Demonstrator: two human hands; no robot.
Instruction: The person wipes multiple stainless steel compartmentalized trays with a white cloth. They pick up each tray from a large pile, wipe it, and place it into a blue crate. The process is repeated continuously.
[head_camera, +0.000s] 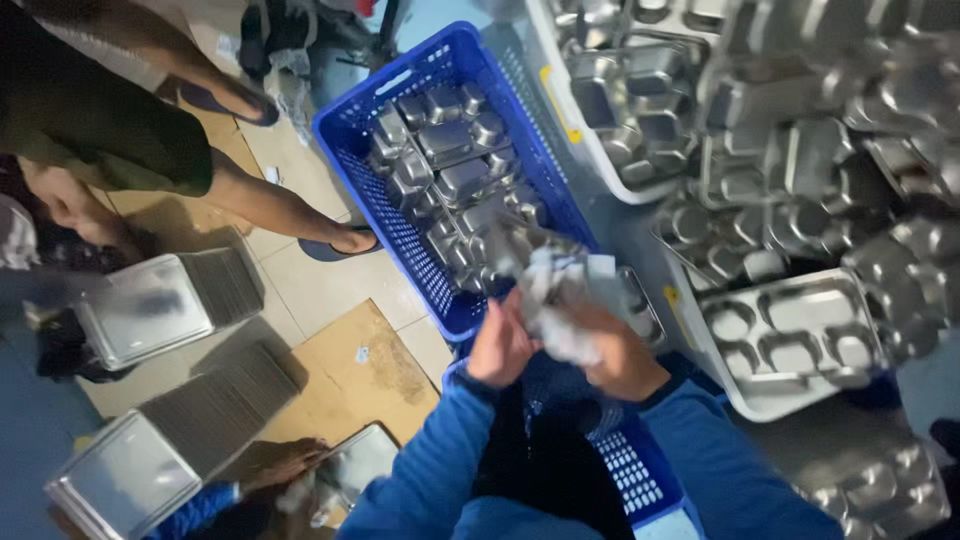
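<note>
My left hand (500, 345) and my right hand (622, 355), both in blue sleeves, meet over the near end of a blue plastic crate (352, 125). Between them is a blurred steel compartment tray (640, 305) with a crumpled white cloth (558, 290) pressed against it. My right hand is closed on the cloth. My left hand grips the tray's left side. The crate holds several stacked steel compartment trays (450, 150).
White tubs (560, 110) full of steel trays fill the right side, one tray (795, 330) lying on top. Two stacks of flat steel lids (150, 310) (130, 470) stand on the floor at left. Another person's hand (290, 462) touches a tray (362, 460). A person's legs in sandals (340, 243) stand by the crate.
</note>
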